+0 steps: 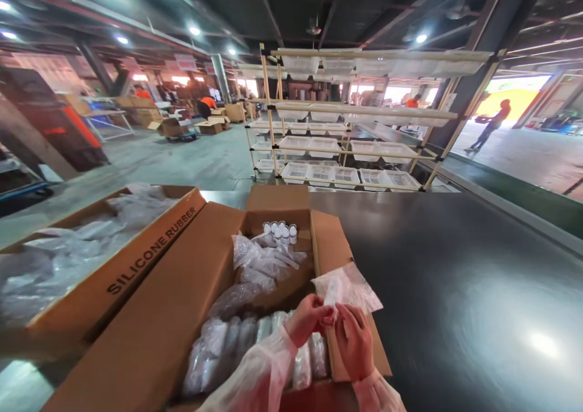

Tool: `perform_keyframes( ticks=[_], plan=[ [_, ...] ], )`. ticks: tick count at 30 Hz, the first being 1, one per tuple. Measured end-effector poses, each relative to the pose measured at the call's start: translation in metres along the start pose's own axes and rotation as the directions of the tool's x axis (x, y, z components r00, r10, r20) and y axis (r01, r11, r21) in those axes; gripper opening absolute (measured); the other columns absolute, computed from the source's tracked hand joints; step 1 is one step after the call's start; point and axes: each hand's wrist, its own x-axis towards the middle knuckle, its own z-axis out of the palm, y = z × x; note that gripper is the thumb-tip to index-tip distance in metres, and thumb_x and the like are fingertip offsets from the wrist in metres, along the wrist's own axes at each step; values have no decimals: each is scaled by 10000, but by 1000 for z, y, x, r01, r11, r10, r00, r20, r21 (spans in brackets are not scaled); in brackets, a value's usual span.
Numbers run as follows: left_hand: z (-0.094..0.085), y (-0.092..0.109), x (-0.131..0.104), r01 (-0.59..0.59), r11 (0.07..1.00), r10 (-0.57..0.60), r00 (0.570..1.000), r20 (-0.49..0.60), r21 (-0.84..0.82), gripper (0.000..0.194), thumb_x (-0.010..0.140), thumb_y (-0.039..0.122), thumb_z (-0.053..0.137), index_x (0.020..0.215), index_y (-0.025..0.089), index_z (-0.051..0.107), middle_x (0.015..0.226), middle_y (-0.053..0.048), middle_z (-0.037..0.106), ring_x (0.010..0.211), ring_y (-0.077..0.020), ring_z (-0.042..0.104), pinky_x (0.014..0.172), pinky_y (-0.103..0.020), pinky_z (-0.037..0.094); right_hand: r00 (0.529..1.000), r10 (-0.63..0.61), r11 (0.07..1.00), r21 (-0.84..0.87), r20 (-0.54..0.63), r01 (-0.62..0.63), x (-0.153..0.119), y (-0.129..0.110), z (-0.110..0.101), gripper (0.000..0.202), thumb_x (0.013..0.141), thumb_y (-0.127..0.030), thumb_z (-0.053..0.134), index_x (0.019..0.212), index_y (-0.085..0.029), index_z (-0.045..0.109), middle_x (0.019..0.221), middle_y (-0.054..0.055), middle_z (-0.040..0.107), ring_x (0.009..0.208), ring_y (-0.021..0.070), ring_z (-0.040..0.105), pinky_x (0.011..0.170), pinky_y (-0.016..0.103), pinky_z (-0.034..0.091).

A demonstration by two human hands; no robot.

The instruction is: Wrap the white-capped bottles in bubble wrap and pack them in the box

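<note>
My left hand (pixel 310 319) and my right hand (pixel 355 342) meet over the right edge of an open cardboard box (pixel 330 233). Between their closed fingers is a clear plastic bag (pixel 357 287), its sheet spread out beyond the fingertips. Something whitish and roughly cylindrical shows inside the bag; its kind is unclear. Below my hands, several plastic-wrapped cylindrical items (pixel 218 339) lie side by side in the box. Further back in it are loose clear bags (pixel 262 257) and a cluster of small white cylindrical containers (pixel 285 234).
At left stands a carton marked SILICONE RUBBER (pixel 152 251), filled with clear plastic bags (pixel 77 248). A dark tabletop (pixel 437 278) extends to the right. Behind it rises a rack (pixel 273 126) with white baskets (pixel 296 172). A person (pixel 494 125) stands far right.
</note>
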Motion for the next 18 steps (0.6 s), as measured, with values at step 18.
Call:
perform_keyframes(
  ticks=[18],
  plan=[
    [-12, -4, 13, 24, 933, 102, 939, 329, -359, 318, 498, 168, 772, 751, 142, 580, 644, 11, 539, 593, -91, 471, 573, -219, 326, 981, -84, 985, 164, 174, 55, -6, -25, -11, 325, 888, -76, 484, 1145, -213, 628, 970, 71, 697, 930, 189, 649, 809, 333, 561]
  ],
)
